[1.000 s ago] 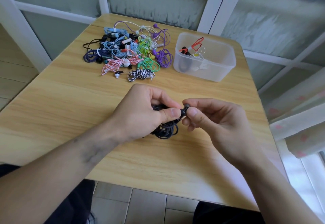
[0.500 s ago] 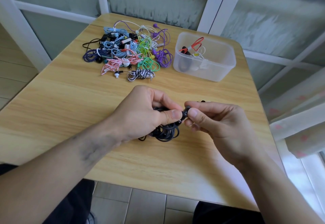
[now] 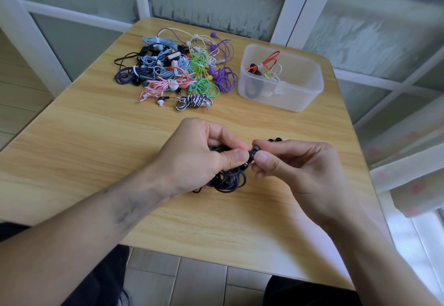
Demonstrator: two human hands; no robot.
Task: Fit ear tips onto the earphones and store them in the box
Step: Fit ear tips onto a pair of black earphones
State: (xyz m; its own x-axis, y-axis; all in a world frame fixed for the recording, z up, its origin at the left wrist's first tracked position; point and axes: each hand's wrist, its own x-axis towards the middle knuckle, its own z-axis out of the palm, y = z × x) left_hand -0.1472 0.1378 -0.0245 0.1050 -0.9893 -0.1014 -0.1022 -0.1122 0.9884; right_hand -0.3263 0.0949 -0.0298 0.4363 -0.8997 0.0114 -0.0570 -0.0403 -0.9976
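My left hand (image 3: 199, 154) grips a coiled black earphone (image 3: 228, 180) just above the table, thumb and forefinger holding its earbud end. My right hand (image 3: 295, 168) pinches a small black ear tip (image 3: 253, 151) against that earbud. Most of the earbud is hidden between the fingertips. A few loose black ear tips (image 3: 275, 140) lie on the table just behind my right hand. The translucent plastic box (image 3: 295, 99) stands at the back right and holds a red, a black and a white earphone.
A tangled pile of coloured earphones (image 3: 182, 70) lies at the back centre of the wooden table (image 3: 84, 142), with a black-and-white striped bundle (image 3: 192, 101) at its near edge. White window frames surround the table. A curtain hangs at the right.
Both hands have sunk slightly toward the table with the black earphone. The loose ear tips behind my right hand have come into view.
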